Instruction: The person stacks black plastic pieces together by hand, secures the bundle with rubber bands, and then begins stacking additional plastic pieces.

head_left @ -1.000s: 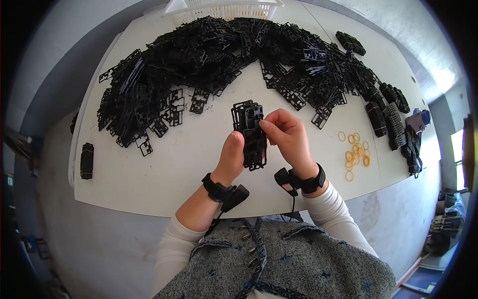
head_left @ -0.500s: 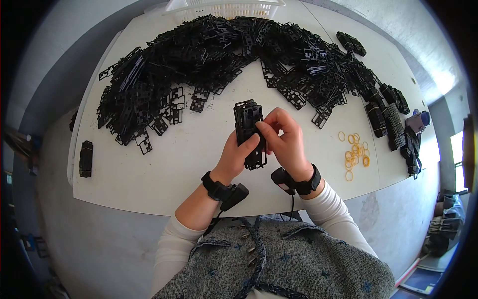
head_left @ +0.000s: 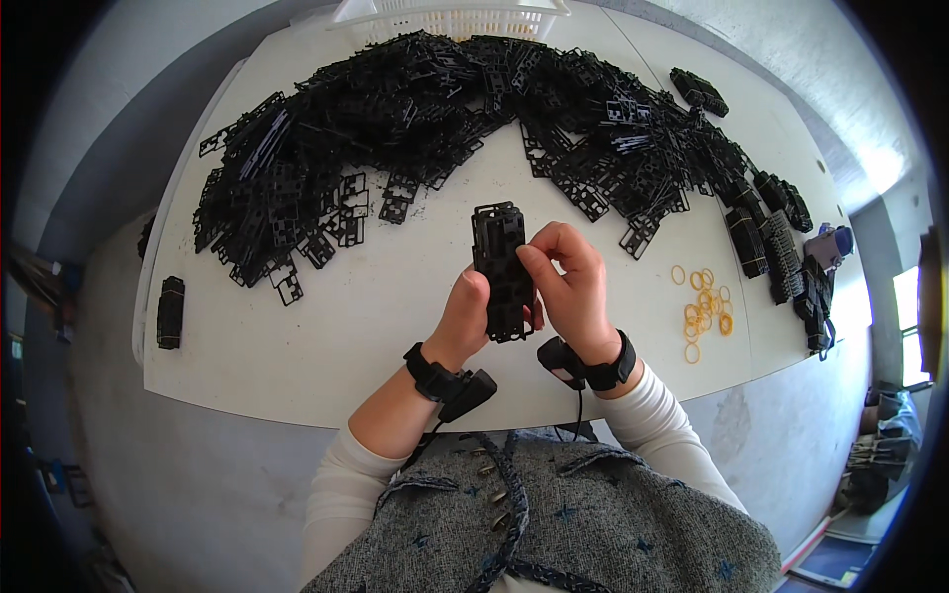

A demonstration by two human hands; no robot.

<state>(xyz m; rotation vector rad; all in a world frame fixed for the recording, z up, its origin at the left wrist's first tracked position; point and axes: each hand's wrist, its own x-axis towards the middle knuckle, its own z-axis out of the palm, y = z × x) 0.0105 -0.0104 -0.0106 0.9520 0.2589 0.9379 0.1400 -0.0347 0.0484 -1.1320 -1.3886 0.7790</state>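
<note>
Black stacked plastic frame pieces clamped upright between left hand and right hand fingers above white bench; yellow rubber bands nearby.

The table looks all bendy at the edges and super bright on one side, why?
Head view: the fisheye lens curves the white table toward the rim; glare washes out its far right corner; corners go black. The middle stays sharp: left hand and right hand hold the black frame stack.

Yellow rubber bands, white basket, table.
</note>
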